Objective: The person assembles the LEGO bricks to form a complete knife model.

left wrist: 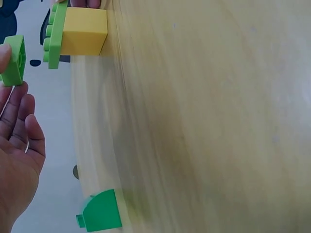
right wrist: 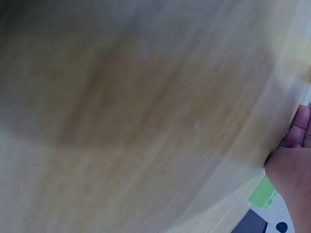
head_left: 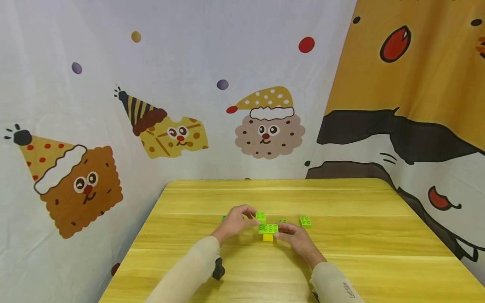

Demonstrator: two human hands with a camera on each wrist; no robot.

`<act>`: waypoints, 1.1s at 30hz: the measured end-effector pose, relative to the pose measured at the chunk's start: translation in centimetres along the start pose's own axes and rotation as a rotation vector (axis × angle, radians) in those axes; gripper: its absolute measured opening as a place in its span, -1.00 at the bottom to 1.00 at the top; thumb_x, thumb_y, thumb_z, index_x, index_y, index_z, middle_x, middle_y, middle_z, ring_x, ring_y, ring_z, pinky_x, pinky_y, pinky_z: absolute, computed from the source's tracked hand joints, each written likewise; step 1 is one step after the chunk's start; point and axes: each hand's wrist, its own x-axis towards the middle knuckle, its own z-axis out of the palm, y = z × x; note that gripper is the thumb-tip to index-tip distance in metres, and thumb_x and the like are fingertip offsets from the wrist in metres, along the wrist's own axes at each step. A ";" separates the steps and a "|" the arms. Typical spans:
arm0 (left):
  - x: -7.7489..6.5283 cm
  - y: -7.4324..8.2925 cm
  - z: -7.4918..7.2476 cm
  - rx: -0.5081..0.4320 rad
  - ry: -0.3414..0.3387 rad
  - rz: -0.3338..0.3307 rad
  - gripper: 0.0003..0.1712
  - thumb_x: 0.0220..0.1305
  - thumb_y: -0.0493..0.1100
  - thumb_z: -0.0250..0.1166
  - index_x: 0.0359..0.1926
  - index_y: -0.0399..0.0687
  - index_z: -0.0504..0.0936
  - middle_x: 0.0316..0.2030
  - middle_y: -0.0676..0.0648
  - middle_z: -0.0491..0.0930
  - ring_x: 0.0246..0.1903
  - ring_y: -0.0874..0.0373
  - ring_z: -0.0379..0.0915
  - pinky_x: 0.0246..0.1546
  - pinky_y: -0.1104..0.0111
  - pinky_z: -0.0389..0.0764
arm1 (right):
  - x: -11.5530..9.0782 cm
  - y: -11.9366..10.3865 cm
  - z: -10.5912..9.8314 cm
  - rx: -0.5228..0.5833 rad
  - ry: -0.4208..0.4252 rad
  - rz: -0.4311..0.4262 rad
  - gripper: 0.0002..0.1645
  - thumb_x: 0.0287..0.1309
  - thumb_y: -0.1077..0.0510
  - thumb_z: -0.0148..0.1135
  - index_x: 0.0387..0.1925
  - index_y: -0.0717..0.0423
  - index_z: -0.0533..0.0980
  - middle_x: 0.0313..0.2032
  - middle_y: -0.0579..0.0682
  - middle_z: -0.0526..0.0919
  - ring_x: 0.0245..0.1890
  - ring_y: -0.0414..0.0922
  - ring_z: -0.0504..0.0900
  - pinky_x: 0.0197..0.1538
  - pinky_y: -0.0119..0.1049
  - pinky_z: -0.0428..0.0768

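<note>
My left hand [head_left: 235, 221] pinches a small light green toy brick [head_left: 260, 215] between thumb and fingers. In the left wrist view this brick [left wrist: 15, 60] is raised beside a longer light green plate. That studded plate [head_left: 268, 228] sits on top of a yellow block [head_left: 267, 237], forming a small stack in front of me. My right hand [head_left: 298, 240] holds the stack at its right end, thumb nearer me and fingers behind. Only part of that hand shows in the right wrist view, at the right edge.
A rounded dark green brick [left wrist: 101, 211] lies left, mostly behind my left hand in the head view. Beyond the stack is a green brick [head_left: 282, 220]. Another light green brick [head_left: 305, 222] lies to the right on the wooden table [head_left: 242, 277]. A printed curtain [head_left: 212, 168] hangs behind.
</note>
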 end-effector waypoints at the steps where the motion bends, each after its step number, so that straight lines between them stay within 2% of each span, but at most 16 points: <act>1: 0.0 0.0 0.1 0.002 0.000 0.004 -0.65 0.20 0.01 0.46 -0.02 0.06 0.66 -0.13 0.02 0.60 -0.07 -0.01 0.47 -0.13 0.16 0.49 | 0.0 -0.1 0.0 0.000 -0.001 0.001 -0.49 0.17 0.08 0.43 0.13 0.16 0.60 -0.01 0.03 0.68 0.04 0.01 0.60 0.13 0.06 0.50; 4: 0.1 -0.2 0.4 0.001 -0.003 0.019 -0.66 0.20 0.00 0.46 -0.03 0.06 0.67 -0.13 0.03 0.61 -0.07 0.00 0.47 -0.12 0.15 0.49 | -0.1 -0.2 0.1 -0.007 0.001 0.006 -0.50 0.17 0.08 0.43 0.13 0.14 0.60 -0.01 0.02 0.68 0.05 0.02 0.59 0.14 0.07 0.49; 19: 0.4 -0.3 1.8 0.024 -0.023 -0.008 -0.72 0.12 0.00 0.52 -0.13 0.16 0.70 -0.12 -0.04 0.61 -0.11 0.06 0.44 -0.18 0.20 0.48 | -0.1 -0.2 0.1 -0.016 0.014 0.003 -0.50 0.16 0.09 0.44 0.12 0.15 0.61 -0.01 0.05 0.68 0.05 0.04 0.59 0.14 0.07 0.49; 24: 0.6 -0.6 2.2 0.050 -0.030 -0.004 -0.71 0.11 -0.01 0.53 -0.14 0.15 0.71 -0.17 0.00 0.60 -0.16 0.09 0.45 -0.24 0.24 0.49 | 0.0 -0.1 0.0 -0.005 0.011 -0.009 -0.52 0.16 0.11 0.44 0.10 0.18 0.61 -0.02 0.07 0.68 0.02 0.03 0.60 0.12 0.06 0.50; 33: 0.6 -0.5 2.5 0.064 -0.056 -0.017 -0.72 0.11 0.02 0.52 -0.13 0.23 0.71 -0.20 0.06 0.60 -0.20 0.16 0.47 -0.21 0.24 0.50 | 0.1 0.0 0.0 -0.003 0.009 -0.010 -0.52 0.15 0.09 0.45 0.10 0.16 0.62 -0.02 0.05 0.69 0.04 0.02 0.60 0.14 0.04 0.50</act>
